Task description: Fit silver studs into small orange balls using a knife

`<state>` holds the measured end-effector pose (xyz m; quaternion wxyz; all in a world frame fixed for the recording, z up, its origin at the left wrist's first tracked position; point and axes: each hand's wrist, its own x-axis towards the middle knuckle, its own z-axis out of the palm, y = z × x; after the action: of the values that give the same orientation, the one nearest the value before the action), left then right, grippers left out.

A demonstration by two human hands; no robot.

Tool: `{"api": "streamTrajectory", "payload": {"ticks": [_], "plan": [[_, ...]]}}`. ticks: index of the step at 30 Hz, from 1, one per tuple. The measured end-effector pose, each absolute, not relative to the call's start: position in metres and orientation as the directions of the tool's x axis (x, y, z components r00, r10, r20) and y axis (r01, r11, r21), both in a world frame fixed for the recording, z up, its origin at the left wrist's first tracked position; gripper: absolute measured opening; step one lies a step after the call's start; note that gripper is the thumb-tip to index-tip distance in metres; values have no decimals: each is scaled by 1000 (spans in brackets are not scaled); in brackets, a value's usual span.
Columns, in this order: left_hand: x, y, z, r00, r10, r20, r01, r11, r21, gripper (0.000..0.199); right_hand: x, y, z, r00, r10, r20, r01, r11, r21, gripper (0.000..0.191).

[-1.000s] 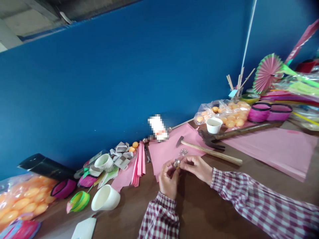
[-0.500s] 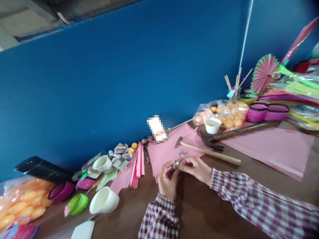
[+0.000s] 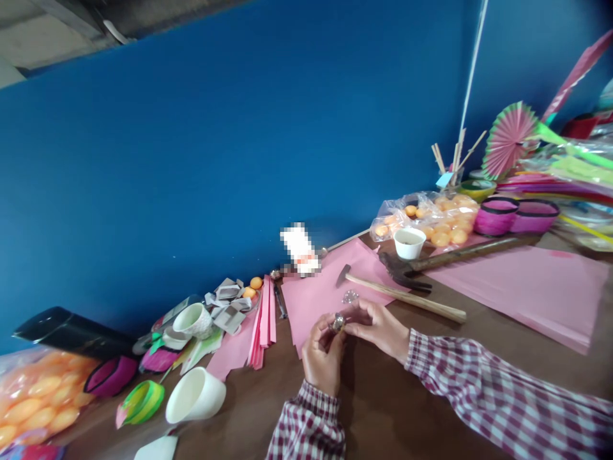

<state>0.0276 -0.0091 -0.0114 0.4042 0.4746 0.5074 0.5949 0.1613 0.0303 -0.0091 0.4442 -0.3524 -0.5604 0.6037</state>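
Observation:
My left hand (image 3: 324,356) pinches a small shiny metallic ball (image 3: 338,322) between its thumb and fingers. From the right, my right hand (image 3: 379,324) closes thumb and fingertips at the ball's edge. Fingers cover part of the ball, so its exact kind is unclear. Just beyond the hands, a small clear, glittering piece (image 3: 350,296) lies on a pink paper sheet (image 3: 311,300). A small hammer (image 3: 407,295) with a pale wooden handle rests across that sheet, its handle end over the brown table (image 3: 383,402).
A larger claw hammer (image 3: 472,252) lies behind at right, near a white cup (image 3: 409,244) and bagged orange balls (image 3: 447,229). At left are a white cup (image 3: 196,396), folded pink strips (image 3: 262,322), grey pieces (image 3: 230,306) and a black cylinder (image 3: 71,332). A blue wall (image 3: 249,140) stands behind.
Both hands stay together around the metallic ball, with only slight finger movement. The view has shifted a little, so the things at left sit slightly lower and further left.

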Motion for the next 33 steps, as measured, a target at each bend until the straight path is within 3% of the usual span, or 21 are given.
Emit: {"api": "streamTrajectory", "payload": {"ticks": [4, 17, 29, 33], "plan": [[26, -9, -15, -228, 962, 150, 1, -154, 988, 29, 160, 30, -10, -384, 922, 48, -169, -20, -985, 36], [24, -9, -21, -233, 964, 127, 34, -122, 992, 30, 158, 30, -8, -367, 927, 69, -121, 26, -992, 28], [23, -8, -16, -194, 978, 78, -49, -89, 995, 38, 159, 29, -4, -288, 945, 152, -24, 152, -988, 27], [23, -9, -10, -198, 975, 103, -42, -114, 993, 32, 157, 25, -3, -274, 945, 179, 0, 186, -983, 25]]}}
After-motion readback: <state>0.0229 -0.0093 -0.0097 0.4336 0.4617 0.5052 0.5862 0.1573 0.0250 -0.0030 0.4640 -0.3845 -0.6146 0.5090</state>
